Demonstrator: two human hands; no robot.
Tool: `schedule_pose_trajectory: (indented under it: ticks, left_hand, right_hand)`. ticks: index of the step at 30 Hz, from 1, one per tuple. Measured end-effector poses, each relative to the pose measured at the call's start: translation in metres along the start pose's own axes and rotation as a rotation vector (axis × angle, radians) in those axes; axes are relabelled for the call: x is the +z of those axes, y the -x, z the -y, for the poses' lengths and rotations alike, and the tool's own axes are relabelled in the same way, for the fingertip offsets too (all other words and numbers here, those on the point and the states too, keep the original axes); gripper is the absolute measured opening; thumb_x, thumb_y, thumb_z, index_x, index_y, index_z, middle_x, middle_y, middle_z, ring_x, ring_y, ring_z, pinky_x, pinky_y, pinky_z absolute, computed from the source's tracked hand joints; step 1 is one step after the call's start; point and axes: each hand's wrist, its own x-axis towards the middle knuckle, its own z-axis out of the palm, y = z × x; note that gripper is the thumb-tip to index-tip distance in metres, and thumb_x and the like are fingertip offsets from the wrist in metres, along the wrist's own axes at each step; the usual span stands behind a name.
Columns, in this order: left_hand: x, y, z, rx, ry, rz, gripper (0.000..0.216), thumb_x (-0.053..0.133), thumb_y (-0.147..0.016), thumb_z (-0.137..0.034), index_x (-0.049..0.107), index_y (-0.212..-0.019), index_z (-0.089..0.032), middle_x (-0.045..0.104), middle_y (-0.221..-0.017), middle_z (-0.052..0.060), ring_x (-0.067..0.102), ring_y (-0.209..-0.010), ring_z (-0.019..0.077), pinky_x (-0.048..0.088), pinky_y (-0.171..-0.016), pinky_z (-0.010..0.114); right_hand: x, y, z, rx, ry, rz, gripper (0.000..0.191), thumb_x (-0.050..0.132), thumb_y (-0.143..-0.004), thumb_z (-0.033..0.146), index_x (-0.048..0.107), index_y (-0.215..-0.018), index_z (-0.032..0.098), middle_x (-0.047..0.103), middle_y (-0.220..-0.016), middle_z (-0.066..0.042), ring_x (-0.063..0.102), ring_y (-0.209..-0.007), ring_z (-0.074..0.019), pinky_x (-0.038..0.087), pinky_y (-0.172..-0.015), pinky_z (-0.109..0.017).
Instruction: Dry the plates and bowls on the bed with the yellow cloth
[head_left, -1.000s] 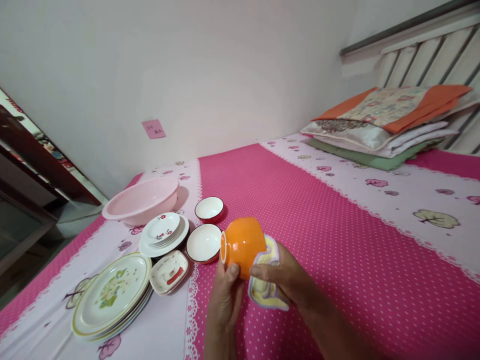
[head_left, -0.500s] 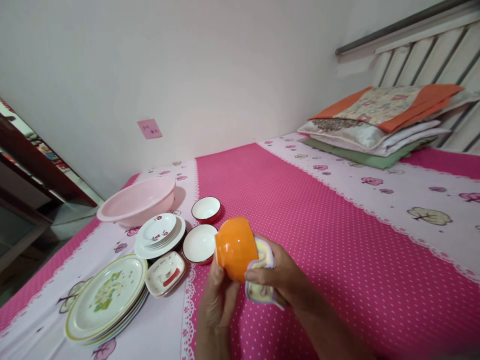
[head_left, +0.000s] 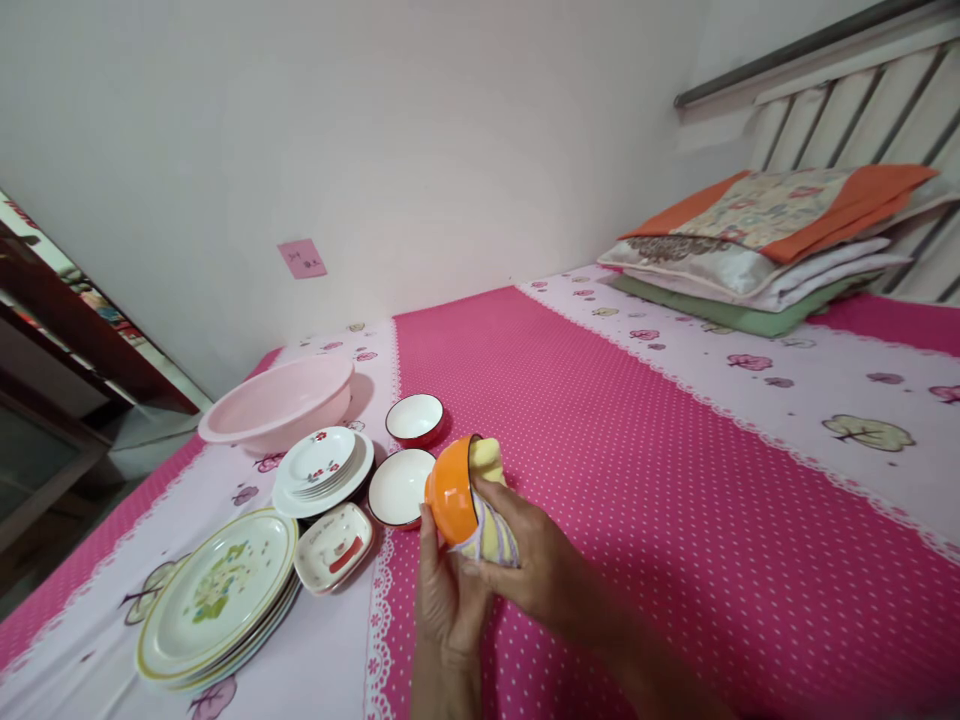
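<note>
An orange bowl [head_left: 451, 492] is tilted on its side above the pink dotted bedspread, its mouth turned to the right. My left hand [head_left: 452, 590] grips it from below and the left, thumb along its base. In my right hand [head_left: 525, 540] is a yellow cloth [head_left: 495, 535] with a pale purple edge, wrapped over the bowl's rim and partly inside it. The fingers of that hand are closed on the cloth; some are hidden by it. Just left of the bowl sits a white bowl with a red outside [head_left: 397, 488], and a similar smaller bowl [head_left: 415, 417] stands behind it.
To the left are a pink basin [head_left: 277, 400], stacked white plates [head_left: 319, 462], a square bear-patterned dish [head_left: 334, 548] and stacked large plates [head_left: 219, 600]. Folded pillows [head_left: 772, 240] lie at the far right by the headboard [head_left: 862, 120]. A wall [head_left: 480, 150] rises behind.
The orange bowl has turned so its mouth faces more to the right and its dark rim shows. My right hand has moved the cloth over the rim and into the bowl.
</note>
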Motion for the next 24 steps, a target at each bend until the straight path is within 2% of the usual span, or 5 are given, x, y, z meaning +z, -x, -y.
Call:
schedule_pose_trajectory:
  ticks: [7, 12, 16, 20, 24]
  left_hand:
    - [0.006, 0.005, 0.010, 0.135, -0.197, -0.119, 0.047, 0.074, -0.095, -0.042, 0.072, -0.138, -0.023, 0.076, -0.135, 0.011, 0.064, -0.136, 0.0300, 0.041, -0.124, 0.042]
    - [0.003, 0.006, 0.008, 0.167, -0.213, -0.154, 0.046, 0.078, -0.092, -0.030, 0.073, -0.137, -0.025, 0.078, -0.131, 0.009, 0.069, -0.129, 0.0282, 0.044, -0.122, 0.042]
    - [0.012, 0.001, 0.005, 0.108, -0.110, -0.231, 0.033, 0.065, -0.100, -0.035, 0.078, -0.128, -0.022, 0.082, -0.119, 0.010, 0.072, -0.125, 0.0273, 0.047, -0.120, 0.040]
    - [0.024, -0.001, 0.006, 0.069, -0.097, -0.266, 0.044, 0.047, -0.109, -0.042, 0.081, -0.120, -0.017, 0.084, -0.112, 0.011, 0.073, -0.123, 0.0268, 0.048, -0.118, 0.040]
    - [0.025, 0.001, 0.009, 0.031, -0.163, -0.201, 0.042, 0.058, -0.104, -0.047, 0.078, -0.127, -0.018, 0.080, -0.125, 0.013, 0.067, -0.132, 0.0293, 0.045, -0.121, 0.041]
  right_hand:
    - [-0.008, 0.002, 0.005, 0.172, -0.582, -0.072, 0.055, 0.086, -0.074, 0.031, 0.069, -0.126, 0.021, 0.077, -0.090, -0.001, 0.071, -0.076, -0.0183, 0.060, -0.080, -0.032]
    - [-0.012, 0.004, 0.007, 0.249, -0.637, -0.085, 0.054, 0.087, -0.073, 0.043, 0.070, -0.118, 0.020, 0.070, -0.074, 0.001, 0.062, -0.060, -0.0157, 0.057, -0.065, -0.029]
    - [-0.004, 0.001, 0.000, 0.175, -0.417, -0.023, 0.058, 0.087, -0.070, 0.027, 0.067, -0.125, 0.021, 0.072, -0.084, 0.001, 0.068, -0.074, -0.0190, 0.058, -0.073, -0.032]
    - [0.004, -0.001, -0.005, 0.103, -0.146, -0.057, 0.070, 0.080, -0.069, 0.011, 0.062, -0.135, 0.023, 0.076, -0.107, -0.003, 0.072, -0.096, -0.0242, 0.057, -0.091, -0.040]
    - [0.002, 0.000, -0.004, 0.141, -0.419, -0.064, 0.064, 0.084, -0.072, 0.020, 0.063, -0.132, 0.023, 0.078, -0.108, -0.004, 0.073, -0.095, -0.0237, 0.059, -0.090, -0.038]
